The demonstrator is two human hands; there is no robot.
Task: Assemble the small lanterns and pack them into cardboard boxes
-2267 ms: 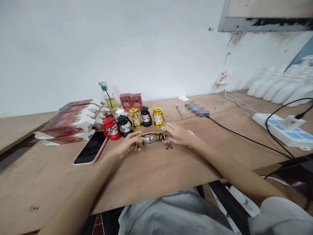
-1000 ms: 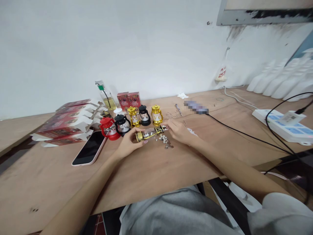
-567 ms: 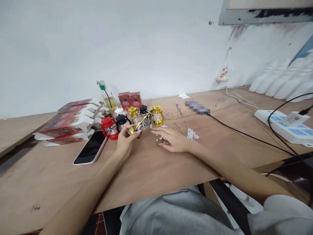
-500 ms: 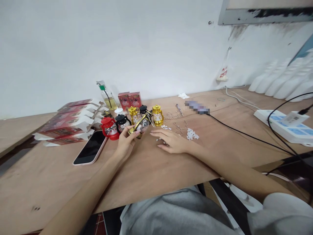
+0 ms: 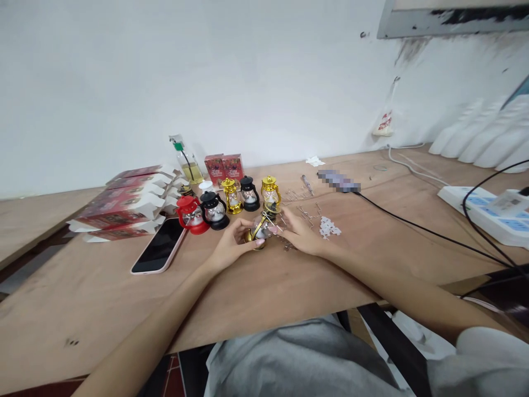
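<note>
In the head view, a miniature lantern (image 5: pixel 260 226) with a gold base and clear globe is tilted between my two hands, just above the table. My left hand (image 5: pixel 233 242) is closed around its base, thumb in front. Fingers and thumb of my right hand (image 5: pixel 302 235) close on the lantern's upper right side; whether they also pinch a small part is too fine to see. A thin wire handle (image 5: pixel 276 223) sticks out by the lantern's top. Small metal bits (image 5: pixel 288 247) lie under my right hand, partly hidden by it.
Behind stand a red lantern (image 5: pixel 192 215), black lanterns (image 5: pixel 215 211) and gold lanterns (image 5: pixel 269 190). Left are a phone (image 5: pixel 159 247) and stacked red boxes (image 5: pixel 119 207). Wire pieces (image 5: pixel 308 214), white plastic pieces (image 5: pixel 329 226), a screwdriver (image 5: pixel 307 184) and a power strip (image 5: pixel 487 212) lie to the right.
My left hand has brought the lantern right and nearer to me, away from the standing lanterns. My right hand has risen from the small metal bits to the lantern's side.
</note>
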